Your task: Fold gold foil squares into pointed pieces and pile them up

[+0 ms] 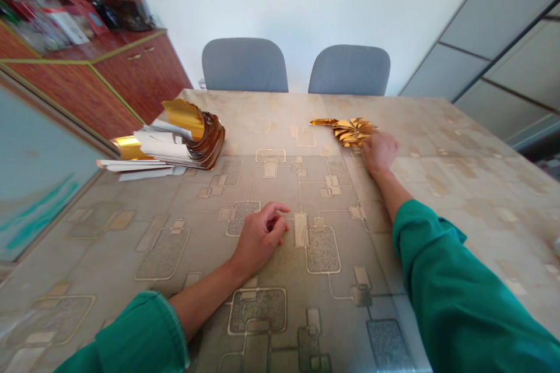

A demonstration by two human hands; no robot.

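Observation:
My left hand rests on the table near its middle, fingers loosely curled, nothing visible in it. My right hand is stretched far across the table and touches a small heap of folded gold paper pieces; its fingers are closed at the heap's near edge. Both arms wear green sleeves. At the left of the table lies a stack of gold and white paper sheets, curled at one end, well away from both hands.
Two grey chairs stand at the table's far side against a white wall. A red-brown wooden cabinet with clutter on top runs along the left. Grey panels line the right side.

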